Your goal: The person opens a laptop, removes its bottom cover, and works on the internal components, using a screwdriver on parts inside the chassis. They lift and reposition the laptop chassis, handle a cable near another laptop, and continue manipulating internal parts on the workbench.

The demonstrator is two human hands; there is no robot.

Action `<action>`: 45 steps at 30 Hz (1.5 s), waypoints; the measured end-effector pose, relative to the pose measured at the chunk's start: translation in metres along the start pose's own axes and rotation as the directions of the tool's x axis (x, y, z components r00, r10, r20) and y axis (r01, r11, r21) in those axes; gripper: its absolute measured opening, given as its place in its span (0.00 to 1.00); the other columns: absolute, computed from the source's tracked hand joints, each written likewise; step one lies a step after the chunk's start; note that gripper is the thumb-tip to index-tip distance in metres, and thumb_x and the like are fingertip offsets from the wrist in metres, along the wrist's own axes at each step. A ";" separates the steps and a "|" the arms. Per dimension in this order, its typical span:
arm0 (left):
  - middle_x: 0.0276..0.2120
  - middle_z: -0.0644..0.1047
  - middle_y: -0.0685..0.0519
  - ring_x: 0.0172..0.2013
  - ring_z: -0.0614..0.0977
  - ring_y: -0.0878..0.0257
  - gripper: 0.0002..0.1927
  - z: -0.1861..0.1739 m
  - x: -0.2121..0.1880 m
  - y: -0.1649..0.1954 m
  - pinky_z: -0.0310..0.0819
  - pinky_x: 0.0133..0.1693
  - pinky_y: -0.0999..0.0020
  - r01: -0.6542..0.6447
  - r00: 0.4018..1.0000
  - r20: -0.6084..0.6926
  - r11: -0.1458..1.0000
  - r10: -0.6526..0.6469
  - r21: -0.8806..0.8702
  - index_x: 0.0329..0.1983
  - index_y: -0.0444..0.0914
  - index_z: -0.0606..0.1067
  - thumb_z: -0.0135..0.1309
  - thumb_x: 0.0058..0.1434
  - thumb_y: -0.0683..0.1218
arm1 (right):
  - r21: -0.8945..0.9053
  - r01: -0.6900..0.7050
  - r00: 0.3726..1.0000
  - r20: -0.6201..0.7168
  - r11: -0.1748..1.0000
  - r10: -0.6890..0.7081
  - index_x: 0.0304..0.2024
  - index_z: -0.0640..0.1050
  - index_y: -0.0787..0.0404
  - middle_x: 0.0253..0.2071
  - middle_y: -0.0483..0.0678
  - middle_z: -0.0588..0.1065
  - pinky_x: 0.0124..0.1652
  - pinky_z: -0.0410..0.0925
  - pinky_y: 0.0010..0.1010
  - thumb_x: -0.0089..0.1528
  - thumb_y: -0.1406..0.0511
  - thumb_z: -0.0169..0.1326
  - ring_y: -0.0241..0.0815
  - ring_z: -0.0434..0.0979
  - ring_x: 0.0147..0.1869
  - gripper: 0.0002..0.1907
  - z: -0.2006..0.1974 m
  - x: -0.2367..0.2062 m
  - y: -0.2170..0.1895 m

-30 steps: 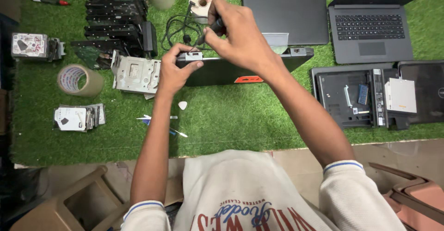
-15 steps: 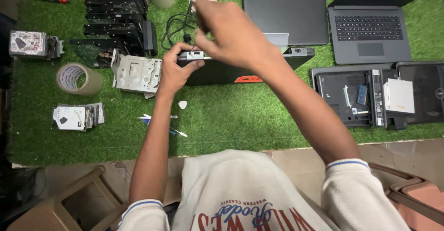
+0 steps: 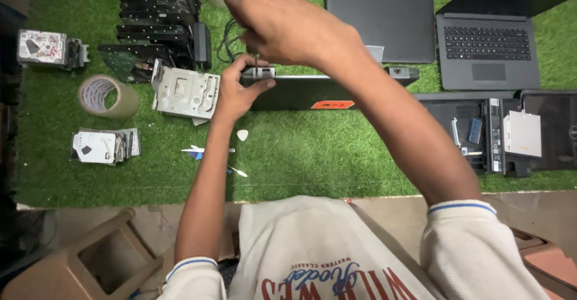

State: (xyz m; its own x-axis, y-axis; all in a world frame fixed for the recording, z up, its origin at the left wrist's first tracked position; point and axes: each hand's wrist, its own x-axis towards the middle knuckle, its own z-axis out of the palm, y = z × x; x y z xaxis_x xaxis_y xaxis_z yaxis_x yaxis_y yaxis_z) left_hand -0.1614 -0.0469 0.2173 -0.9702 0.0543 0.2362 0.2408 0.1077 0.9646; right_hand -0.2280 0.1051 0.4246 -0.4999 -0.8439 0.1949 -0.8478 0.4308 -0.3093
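A slim black laptop body [image 3: 300, 93] with an orange sticker lies on the green turf mat [image 3: 312, 156]. My left hand [image 3: 237, 93] grips its left end, thumb on a small grey part [image 3: 263, 72] at the corner. My right hand [image 3: 282, 27] hovers just above that corner with fingers curled. It seems to pinch a thin dark tool [image 3: 256, 64] whose tip points down at the grey part; the hand hides most of the tool. A black cable [image 3: 228, 42] loops behind the hands.
Left: stacked black drives [image 3: 159, 12], metal bracket [image 3: 186, 90], brown tape roll [image 3: 108, 96], hard drives [image 3: 42, 48] [image 3: 99, 147]. Right: closed grey laptop [image 3: 381, 21], open laptop [image 3: 487, 48], opened laptop base [image 3: 481, 132]. White pick [image 3: 241, 135] and small tools [image 3: 204, 151] lie near me.
My right hand has come left and nearer the camera, now covering the white roll behind it. My left hand has kept its grip on the laptop's end.
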 end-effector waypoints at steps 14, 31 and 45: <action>0.42 0.82 0.53 0.45 0.82 0.67 0.18 0.001 0.001 -0.010 0.76 0.50 0.69 -0.030 0.999 -0.014 0.999 0.030 -0.030 0.46 0.35 0.75 0.71 0.57 0.43 | -0.105 -0.057 0.996 -0.076 0.993 0.049 0.44 0.73 0.74 0.30 0.65 0.76 0.38 0.73 0.51 0.59 0.65 0.63 0.68 0.79 0.39 0.18 0.009 0.004 -0.003; 0.39 0.82 0.51 0.42 0.82 0.63 0.20 0.003 -0.003 -0.006 0.75 0.49 0.67 0.006 0.997 -0.074 0.993 0.003 0.122 0.45 0.34 0.77 0.72 0.54 0.47 | -0.092 -0.073 0.992 0.098 0.993 0.082 0.59 0.67 0.67 0.29 0.63 0.77 0.40 0.72 0.55 0.61 0.61 0.64 0.69 0.79 0.38 0.30 0.003 0.002 -0.018; 0.37 0.78 0.51 0.39 0.80 0.65 0.05 0.032 -0.011 0.003 0.76 0.46 0.69 -0.188 0.922 -0.340 0.982 0.184 0.022 0.44 0.32 0.73 0.48 0.74 0.40 | -0.066 -0.082 0.997 -0.002 0.994 0.082 0.53 0.70 0.74 0.28 0.65 0.76 0.38 0.74 0.52 0.64 0.65 0.59 0.68 0.80 0.36 0.22 0.009 -0.001 -0.013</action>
State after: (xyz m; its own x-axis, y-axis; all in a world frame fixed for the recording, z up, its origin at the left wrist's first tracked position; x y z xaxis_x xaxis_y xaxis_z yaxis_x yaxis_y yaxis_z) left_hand -0.1493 -0.0151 0.2135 -0.8597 -0.2675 0.4351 0.4191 0.1174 0.9003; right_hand -0.2149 0.0973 0.4200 -0.5685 -0.8047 0.1710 -0.8135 0.5189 -0.2627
